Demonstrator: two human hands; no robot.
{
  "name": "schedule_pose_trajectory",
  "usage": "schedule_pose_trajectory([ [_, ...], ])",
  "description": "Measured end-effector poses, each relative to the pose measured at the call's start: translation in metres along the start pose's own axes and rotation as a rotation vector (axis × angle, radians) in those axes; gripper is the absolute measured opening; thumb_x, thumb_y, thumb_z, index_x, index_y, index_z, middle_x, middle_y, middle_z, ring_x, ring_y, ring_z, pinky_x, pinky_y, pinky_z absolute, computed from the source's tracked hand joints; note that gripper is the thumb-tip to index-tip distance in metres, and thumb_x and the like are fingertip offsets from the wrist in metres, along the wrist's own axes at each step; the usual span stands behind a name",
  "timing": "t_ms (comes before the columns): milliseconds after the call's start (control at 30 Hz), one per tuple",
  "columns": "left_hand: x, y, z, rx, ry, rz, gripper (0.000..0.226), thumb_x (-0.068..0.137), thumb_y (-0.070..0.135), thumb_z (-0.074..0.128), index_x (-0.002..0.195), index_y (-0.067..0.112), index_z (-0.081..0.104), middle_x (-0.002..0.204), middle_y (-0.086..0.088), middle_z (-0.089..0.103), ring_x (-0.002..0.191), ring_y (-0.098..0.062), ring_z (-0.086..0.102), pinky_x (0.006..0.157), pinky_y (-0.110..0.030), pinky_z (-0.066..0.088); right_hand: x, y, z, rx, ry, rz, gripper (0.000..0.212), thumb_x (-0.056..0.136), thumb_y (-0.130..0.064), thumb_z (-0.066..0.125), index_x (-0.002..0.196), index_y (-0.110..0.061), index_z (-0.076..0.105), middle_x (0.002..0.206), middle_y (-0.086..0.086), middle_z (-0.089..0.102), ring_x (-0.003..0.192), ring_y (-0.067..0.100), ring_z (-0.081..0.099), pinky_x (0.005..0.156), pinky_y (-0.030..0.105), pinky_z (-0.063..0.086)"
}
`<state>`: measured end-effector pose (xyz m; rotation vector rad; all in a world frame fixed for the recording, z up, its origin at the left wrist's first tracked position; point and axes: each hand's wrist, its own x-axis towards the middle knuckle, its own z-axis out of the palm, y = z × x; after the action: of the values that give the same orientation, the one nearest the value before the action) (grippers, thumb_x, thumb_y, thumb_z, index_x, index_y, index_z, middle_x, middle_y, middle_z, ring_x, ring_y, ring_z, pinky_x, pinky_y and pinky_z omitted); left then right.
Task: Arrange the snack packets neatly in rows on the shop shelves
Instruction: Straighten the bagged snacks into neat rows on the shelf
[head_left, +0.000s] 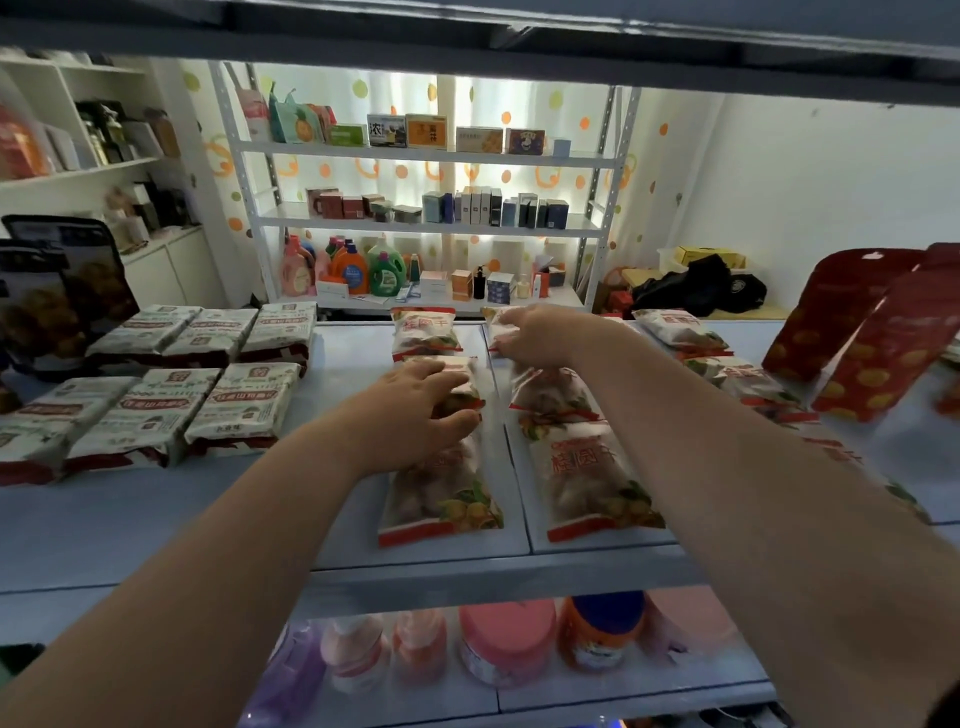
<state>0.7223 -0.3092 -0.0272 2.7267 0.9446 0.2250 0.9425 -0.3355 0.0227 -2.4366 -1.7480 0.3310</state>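
Bare forearms (218, 561) reach over the pale grey shelf (156, 519), where clear red-lettered plastic snack packets (592, 483) lie in columns. The left hand (415, 410) rests spread on one; the right hand (535, 338) curls round a farther one.

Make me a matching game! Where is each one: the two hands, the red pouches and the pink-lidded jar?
1. left hand
2. right hand
3. red pouches
4. pink-lidded jar

A. on the lower shelf
B. on the back longan packet
C. leaning at the right end
D. on the middle longan packet

Pairs: 1-D, 2-B, 3-C, 4-A
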Motion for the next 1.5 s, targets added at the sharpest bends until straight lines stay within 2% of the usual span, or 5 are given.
schedule_pose_trajectory([
  [100, -0.023, 0.003, -0.003, -0.037, 0.046, 0.018, 0.081, 0.074, 0.080, 0.028, 0.145, 0.043, 0.032, 0.155, 0.010, 0.029, 0.139, -0.017, 0.030, 0.110, -0.043, 0.034, -0.027, 0.008, -0.003, -0.144, -0.048, 0.006, 0.059, 0.089, -0.047, 0.054, 0.146, -0.037, 0.040, 0.136, 0.002, 0.054, 0.105, 0.019, 0.056, 0.092, 0.039, 0.049],
  [267, -0.051, 0.016, 0.000, -0.047, 0.064, 0.072, 0.067, 0.083, 0.071, 0.039, 0.143, 0.041, 0.040, 0.151, 0.013, 0.033, 0.136, -0.012, 0.034, 0.110, -0.033, 0.031, -0.052, 0.009, 0.004, -0.278, -0.035, 0.028, 0.063, 0.092, -0.047, 0.052, 0.150, -0.040, 0.030, 0.149, 0.004, 0.045, 0.130, 0.029, 0.045, 0.105, 0.045, 0.038],
  [800, -0.090, 0.023, 0.034, -0.224, 0.312, 0.151, 0.056, 0.078, 0.065, 0.047, 0.126, 0.039, 0.058, 0.129, 0.028, 0.045, 0.122, 0.000, 0.046, 0.101, -0.019, 0.034, -0.184, 0.023, 0.080, 0.066, 0.323, -0.062, 0.054, 0.092, -0.057, 0.046, 0.141, -0.036, 0.038, 0.154, -0.003, 0.032, 0.139, 0.019, 0.033, 0.108, 0.038, 0.034],
  [1267, -0.093, 0.020, 0.037, -0.216, 0.300, 0.152, 0.044, 0.084, 0.046, 0.066, 0.127, 0.046, 0.057, 0.132, 0.029, 0.045, 0.124, 0.002, 0.045, 0.102, -0.022, 0.033, -0.222, 0.076, 0.071, 0.094, 0.649, -0.089, 0.039, 0.092, -0.047, 0.051, 0.127, -0.032, 0.057, 0.138, -0.010, 0.050, 0.130, 0.011, 0.042, 0.101, 0.032, 0.041],
  [1500, -0.092, 0.023, 0.037, -0.234, 0.307, 0.130, 0.051, 0.076, 0.060, 0.053, 0.125, 0.045, 0.059, 0.136, 0.020, 0.050, 0.129, 0.000, 0.044, 0.107, -0.027, 0.033, -0.233, 0.131, 0.065, 0.097, 0.482, 0.051, 0.044, 0.094, -0.045, 0.046, 0.136, -0.034, 0.055, 0.144, -0.010, 0.047, 0.130, 0.012, 0.039, 0.102, 0.030, 0.035],
])
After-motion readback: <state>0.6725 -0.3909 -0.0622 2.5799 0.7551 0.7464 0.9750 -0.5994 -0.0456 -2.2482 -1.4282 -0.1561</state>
